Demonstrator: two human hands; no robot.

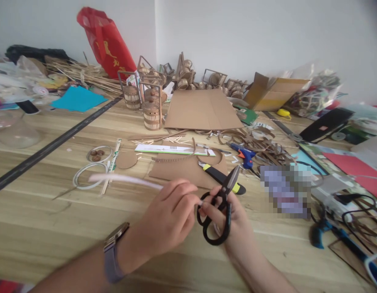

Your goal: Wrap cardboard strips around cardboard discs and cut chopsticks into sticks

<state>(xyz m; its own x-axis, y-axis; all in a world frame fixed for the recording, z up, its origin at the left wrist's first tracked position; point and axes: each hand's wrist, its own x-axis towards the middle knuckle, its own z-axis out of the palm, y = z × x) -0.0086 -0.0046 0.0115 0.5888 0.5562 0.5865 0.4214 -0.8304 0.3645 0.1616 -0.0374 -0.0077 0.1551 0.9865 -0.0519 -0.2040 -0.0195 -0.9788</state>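
Low over the middle of the table, my left hand point(173, 211) is closed on a thin white strip point(127, 179), whose free end sticks out to the left and is blurred. Black-handled scissors point(220, 211) lie in my right hand point(238, 226), their blades together and pointing up and away. My two hands nearly meet, the fingertips of the left beside the scissor handle. Just beyond the scissors, a black and yellow utility knife point(221, 177) rests across a brown cardboard piece point(188, 171). Left of the strip's end lie white rings point(90, 175), one around several brown balls point(96, 155).
Small wooden buckets point(152, 116) stand behind, near a large cardboard sheet point(203, 108). A blue glue gun point(245, 156) lies right of centre by curled brown strips point(264, 144). Blue-handled tools and cables point(343, 240) crowd the right. A red bag point(107, 44) leans at the back wall.
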